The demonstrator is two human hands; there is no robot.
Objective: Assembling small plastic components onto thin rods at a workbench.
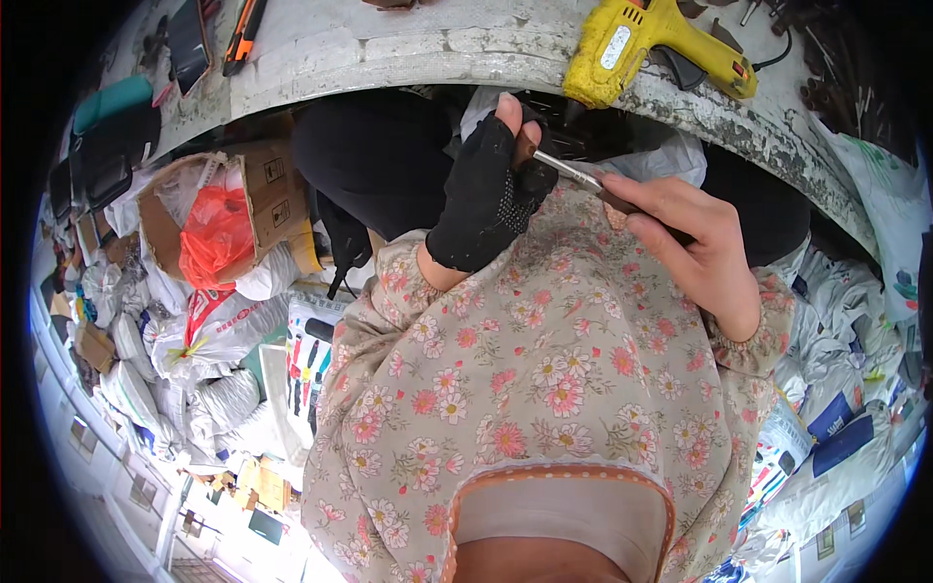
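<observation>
My left hand, in a black fingerless glove with gripping dots, is raised over my lap near the table edge. Its fingers are curled closed, and what they hold is mostly hidden. Between the fingertips of my right hand, which is bare, is a slim tool with a silver metal shaft and a dark handle. The tool slants up to the left, and its far end meets the fingers of my left hand, where a small brown bit shows. I cannot tell whether that bit belongs to the tool.
A yellow glue gun lies on the worn white table, its nozzle over the edge. An orange-and-black cutter lies farther left. On my left stands a cardboard box with a red plastic bag. Plastic bags crowd my right.
</observation>
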